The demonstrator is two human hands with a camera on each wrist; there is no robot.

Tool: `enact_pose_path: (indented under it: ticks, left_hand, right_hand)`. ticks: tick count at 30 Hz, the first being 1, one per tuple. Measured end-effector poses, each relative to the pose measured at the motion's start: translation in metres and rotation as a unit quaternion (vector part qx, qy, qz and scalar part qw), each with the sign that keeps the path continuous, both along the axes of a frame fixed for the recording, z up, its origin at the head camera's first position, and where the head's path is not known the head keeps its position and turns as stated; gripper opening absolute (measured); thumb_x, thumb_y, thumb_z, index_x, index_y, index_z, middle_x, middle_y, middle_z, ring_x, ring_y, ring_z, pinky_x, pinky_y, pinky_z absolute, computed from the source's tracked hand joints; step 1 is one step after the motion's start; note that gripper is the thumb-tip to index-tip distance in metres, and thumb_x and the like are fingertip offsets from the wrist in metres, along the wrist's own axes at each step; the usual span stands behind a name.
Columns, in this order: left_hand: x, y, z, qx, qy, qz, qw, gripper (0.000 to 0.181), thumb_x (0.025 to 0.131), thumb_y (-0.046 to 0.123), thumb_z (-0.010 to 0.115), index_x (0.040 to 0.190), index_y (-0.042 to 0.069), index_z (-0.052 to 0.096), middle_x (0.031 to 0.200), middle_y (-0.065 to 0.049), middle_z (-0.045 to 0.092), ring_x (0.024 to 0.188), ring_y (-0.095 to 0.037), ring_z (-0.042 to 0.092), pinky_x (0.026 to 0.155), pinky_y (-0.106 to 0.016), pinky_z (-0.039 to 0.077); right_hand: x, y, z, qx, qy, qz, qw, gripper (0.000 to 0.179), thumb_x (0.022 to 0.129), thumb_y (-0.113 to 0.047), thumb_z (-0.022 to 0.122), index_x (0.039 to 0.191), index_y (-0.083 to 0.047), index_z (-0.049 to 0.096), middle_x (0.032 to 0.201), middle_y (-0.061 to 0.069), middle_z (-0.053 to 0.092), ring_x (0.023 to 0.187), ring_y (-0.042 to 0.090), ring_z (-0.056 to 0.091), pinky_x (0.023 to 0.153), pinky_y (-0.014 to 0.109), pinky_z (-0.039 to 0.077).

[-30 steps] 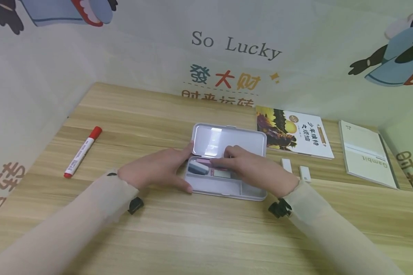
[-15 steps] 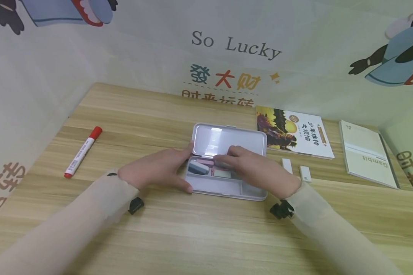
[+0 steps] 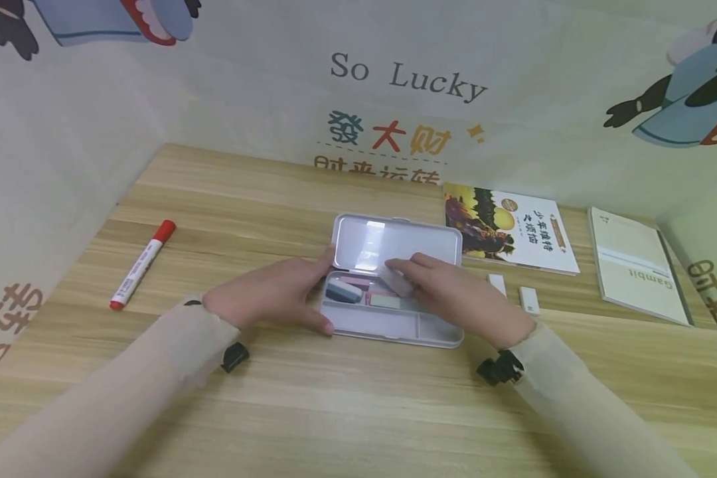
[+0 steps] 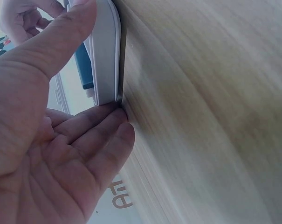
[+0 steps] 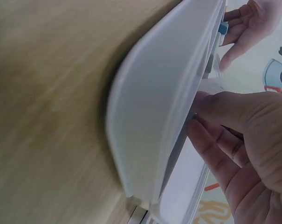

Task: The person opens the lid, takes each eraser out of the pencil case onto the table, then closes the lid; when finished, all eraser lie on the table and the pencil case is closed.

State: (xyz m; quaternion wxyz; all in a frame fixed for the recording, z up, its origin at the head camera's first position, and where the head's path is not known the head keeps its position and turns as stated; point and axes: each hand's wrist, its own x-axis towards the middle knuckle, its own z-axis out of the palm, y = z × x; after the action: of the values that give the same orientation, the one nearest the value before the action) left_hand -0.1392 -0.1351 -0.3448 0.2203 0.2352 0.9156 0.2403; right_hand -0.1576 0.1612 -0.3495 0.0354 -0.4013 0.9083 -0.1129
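A white pencil case (image 3: 370,323) lies on the table with its lid (image 3: 430,242) raised. My left hand (image 3: 275,292) holds its left end, the thumb at the front corner and the fingers toward the hinge. Over the back compartment my right hand (image 3: 454,292) pinches a whitish, translucent-looking block (image 3: 398,281), which tilts against the lid side; its kind cannot be made out. Inside that compartment sit a blue-grey and white block (image 3: 344,291), a pink piece (image 3: 357,281) and a whitish eraser-like block (image 3: 384,301). The front compartment shows its bare floor.
Two white erasers (image 3: 529,301) lie right of the case, one partly behind my right hand. Farther back are a picture-covered book (image 3: 514,229) and a pale notebook (image 3: 636,269). A red-capped marker (image 3: 143,265) lies at the left. A printed curtain (image 3: 245,99) stands behind the table.
My right hand has shifted slightly right and back, raising the whitish block so more of it shows and the pink piece is less covered. The left hand stays at the case.
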Motion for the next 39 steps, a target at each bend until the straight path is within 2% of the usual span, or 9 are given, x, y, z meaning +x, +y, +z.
enact_pose_path:
  ticks: [3,6,11,19,28,33,35,39]
  left_hand:
    - [0.000,0.000,0.001,0.002,-0.002,0.002,1.0000,0.125,0.081,0.039,0.091,0.168,0.005,0.008,0.169,-0.016,0.037,0.153,-0.029,0.044,0.129,-0.048,0.034]
    - [0.000,0.000,0.001,-0.001,0.000,0.000,1.0000,0.125,0.081,0.040,0.090,0.168,0.004,0.009,0.169,-0.017,0.038,0.152,-0.029,0.045,0.129,-0.048,0.034]
    - [0.001,-0.001,0.002,0.001,-0.004,0.003,1.0000,0.125,0.081,0.039,0.091,0.168,0.004,0.009,0.169,-0.016,0.038,0.151,-0.028,0.046,0.129,-0.048,0.034]
    - [0.002,-0.003,0.002,0.013,-0.010,0.005,0.9999,0.125,0.081,0.039,0.091,0.169,0.006,0.008,0.167,-0.014,0.041,0.144,-0.024,0.050,0.129,-0.048,0.035]
    - [0.002,-0.001,0.002,0.009,-0.012,0.005,0.9999,0.124,0.082,0.040,0.090,0.169,0.006,0.009,0.169,-0.014,0.038,0.149,-0.025,0.046,0.129,-0.049,0.034]
    - [0.001,-0.001,0.001,0.000,-0.010,0.010,0.9999,0.125,0.081,0.041,0.091,0.169,0.006,0.008,0.170,-0.014,0.037,0.151,-0.027,0.045,0.130,-0.048,0.034]
    - [0.001,-0.001,0.001,-0.007,-0.008,0.010,0.9999,0.126,0.081,0.041,0.090,0.168,0.006,0.008,0.170,-0.014,0.036,0.152,-0.028,0.044,0.130,-0.047,0.034]
    - [0.000,0.000,0.001,-0.009,-0.005,0.005,0.9999,0.125,0.081,0.042,0.090,0.168,0.005,0.008,0.170,-0.015,0.035,0.153,-0.029,0.044,0.130,-0.048,0.034]
  right_hand:
    - [0.000,0.004,0.000,-0.028,-0.038,-0.031,0.9984,0.052,0.098,-0.006,0.070,0.148,-0.006,0.056,0.113,0.006,0.071,0.100,0.017,0.068,0.091,0.037,0.063]
    - [-0.001,0.010,-0.001,-0.055,-0.058,-0.048,0.9957,0.055,0.096,-0.004,0.073,0.147,-0.001,0.055,0.116,0.011,0.074,0.106,0.023,0.072,0.094,0.041,0.063]
    - [0.000,0.021,-0.001,-0.102,-0.084,-0.060,0.9894,0.056,0.093,-0.002,0.075,0.145,0.002,0.056,0.111,0.014,0.076,0.103,0.027,0.074,0.094,0.044,0.063]
    - [0.006,0.041,0.002,-0.143,-0.128,-0.103,0.9761,0.055,0.092,-0.001,0.076,0.143,0.004,0.056,0.107,0.013,0.073,0.101,0.026,0.072,0.092,0.042,0.065]
    - [0.016,0.069,0.002,-0.183,-0.118,-0.129,0.9674,0.058,0.089,0.005,0.077,0.143,0.010,0.055,0.106,0.019,0.072,0.097,0.028,0.070,0.085,0.038,0.066]
    - [0.018,0.082,0.004,-0.179,-0.103,-0.139,0.9686,0.058,0.091,0.004,0.076,0.145,0.004,0.056,0.105,0.016,0.073,0.096,0.025,0.070,0.085,0.037,0.066]
    - [0.019,0.088,0.005,-0.175,-0.097,-0.148,0.9684,0.057,0.091,0.003,0.076,0.145,0.002,0.057,0.105,0.015,0.073,0.096,0.022,0.070,0.085,0.036,0.066]
    - [0.025,0.102,0.003,-0.176,-0.086,-0.174,0.9650,0.057,0.089,0.004,0.078,0.143,0.004,0.058,0.103,0.014,0.073,0.092,0.005,0.065,0.086,0.039,0.065]
